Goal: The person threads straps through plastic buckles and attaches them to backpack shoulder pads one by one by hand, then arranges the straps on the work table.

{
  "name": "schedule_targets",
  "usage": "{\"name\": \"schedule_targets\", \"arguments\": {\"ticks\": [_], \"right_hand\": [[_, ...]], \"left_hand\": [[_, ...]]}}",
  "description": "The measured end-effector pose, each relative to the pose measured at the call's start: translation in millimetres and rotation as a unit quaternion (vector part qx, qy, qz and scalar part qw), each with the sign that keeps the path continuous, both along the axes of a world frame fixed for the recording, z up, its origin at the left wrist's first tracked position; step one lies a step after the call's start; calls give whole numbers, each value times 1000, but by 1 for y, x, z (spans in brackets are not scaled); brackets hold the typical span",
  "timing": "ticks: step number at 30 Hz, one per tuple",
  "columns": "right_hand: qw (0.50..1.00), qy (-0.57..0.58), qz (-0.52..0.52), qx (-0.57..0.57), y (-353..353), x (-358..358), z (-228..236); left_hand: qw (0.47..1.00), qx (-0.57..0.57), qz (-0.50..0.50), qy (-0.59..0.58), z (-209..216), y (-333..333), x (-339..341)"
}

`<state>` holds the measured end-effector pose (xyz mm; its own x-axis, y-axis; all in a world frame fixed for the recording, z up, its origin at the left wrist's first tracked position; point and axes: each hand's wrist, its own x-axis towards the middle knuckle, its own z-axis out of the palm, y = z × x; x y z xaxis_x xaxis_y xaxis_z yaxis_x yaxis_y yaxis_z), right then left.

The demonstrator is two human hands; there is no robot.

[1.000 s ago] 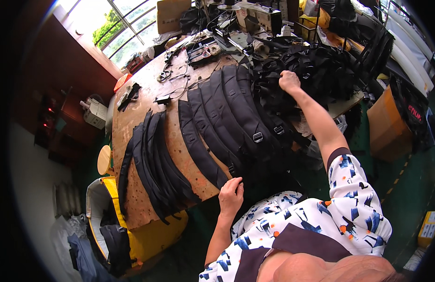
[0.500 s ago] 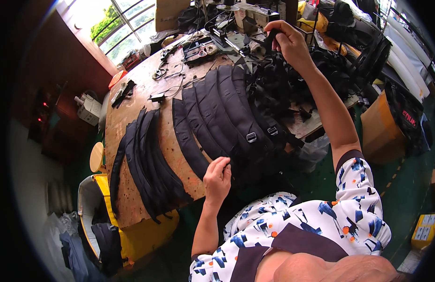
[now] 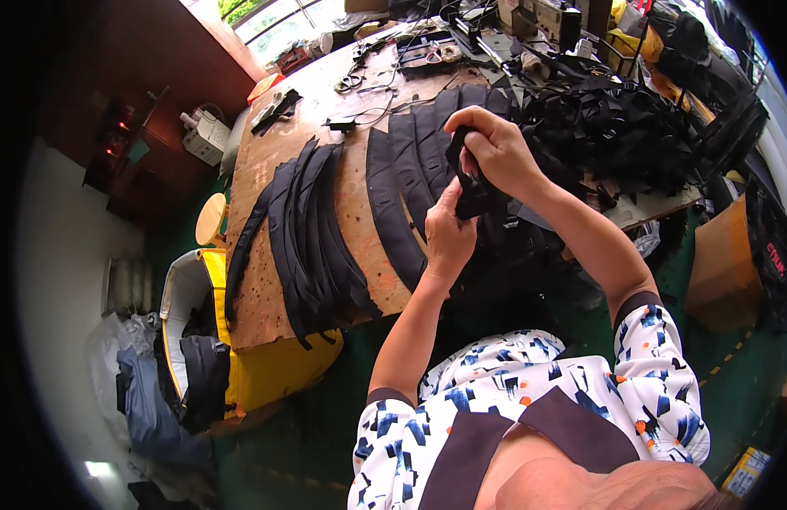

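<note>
Between left grip (image 3: 450, 234) and right grip (image 3: 501, 157), both clamped on it, a black piece (image 3: 475, 201) is apparently being manipulated, steady two-handed control being called for next.

- Two bare hands: one left hand (image 3: 448, 234) and one right hand (image 3: 504, 157).
- One black fabric piece (image 3: 477, 204), shared by both hands.
- One wooden table (image 3: 357, 212).
- Two groups of curved black straps: at least five in the left group (image 3: 304, 229), at least four in the right group (image 3: 392, 204); overlaps hide the exact totals.
- One heap of black pieces (image 3: 614, 132), too tangled to number.
- One pair of scissors (image 3: 349, 83).
- One round stool (image 3: 210, 219).
- One yellow bag (image 3: 283, 370).
- One brown carton (image 3: 718, 268).
- One whitish boxy unit (image 3: 208, 138).
- Two red lights (image 3: 122, 126).
- One barred window (image 3: 291, 21).
</note>
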<state>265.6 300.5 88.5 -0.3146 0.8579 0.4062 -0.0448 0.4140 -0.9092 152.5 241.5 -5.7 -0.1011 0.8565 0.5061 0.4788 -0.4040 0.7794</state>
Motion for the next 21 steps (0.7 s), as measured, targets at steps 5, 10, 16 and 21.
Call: {"name": "schedule_targets", "arguments": {"ticks": [5,10,16,21], "right_hand": [[982,135,-103,-87,56,32,-1],[941,241,-232,-41,123,111,-9],[755,-472,-426,163,131,179,-64],[926,-289,99,220,-8,46,-56]], "left_hand": [[997,43,7,-60,-16,-25,-23],[907,-41,-107,-405,-19,-55,-48],[738,-100,-196,-638,-16,-65,-60],[695,-97,-234,-673,-9,-83,-67]]}}
